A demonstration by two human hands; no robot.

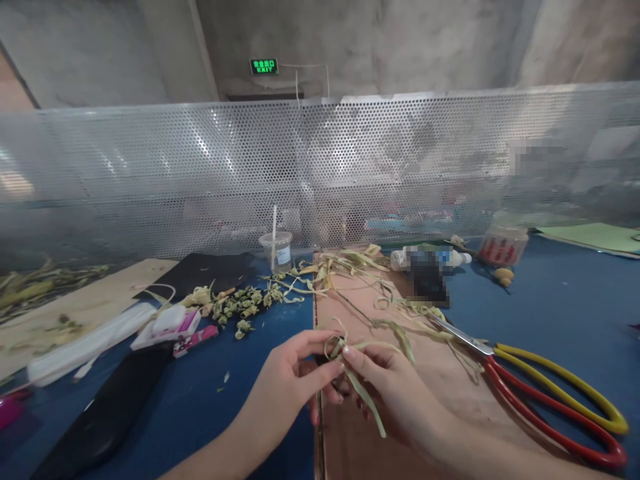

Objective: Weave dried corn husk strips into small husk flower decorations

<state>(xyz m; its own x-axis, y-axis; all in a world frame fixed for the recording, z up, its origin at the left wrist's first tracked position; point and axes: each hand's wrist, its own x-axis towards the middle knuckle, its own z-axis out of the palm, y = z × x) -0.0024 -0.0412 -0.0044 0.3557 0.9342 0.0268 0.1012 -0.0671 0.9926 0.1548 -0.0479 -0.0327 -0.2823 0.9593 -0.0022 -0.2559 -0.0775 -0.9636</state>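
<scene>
Currently, left hand (290, 380): it is pinching narrowly, thumb and forefinger closing on a curled loop of a dried leaf strip (350, 363) just above the seam between the blue table top (210, 400) and the brown board (400, 307).
Right hand (395, 387): it is meeting the left at the fingertips, pinching the same strip with a tight grip; the other fingers are curling loosely beneath.
Leaf strip: it is passing between both hands, looping up over the fingertips, and its pale free end is hanging down and to the right below the right hand's fingers, over the board.
Scissors (545, 393): they are lying near the right hand on its right, blades pointing toward the board, red and yellow handles resting on the blue top.
Loose strips (350, 267): they are sprawling across the far end of the board, well apart from the hands.
Dried buds (240, 303): they are sitting in a cluster on the blue top beyond the left hand.
Plastic cup (276, 250): it is standing upright by the perforated metal screen (200, 173), a stick rising from it.
</scene>
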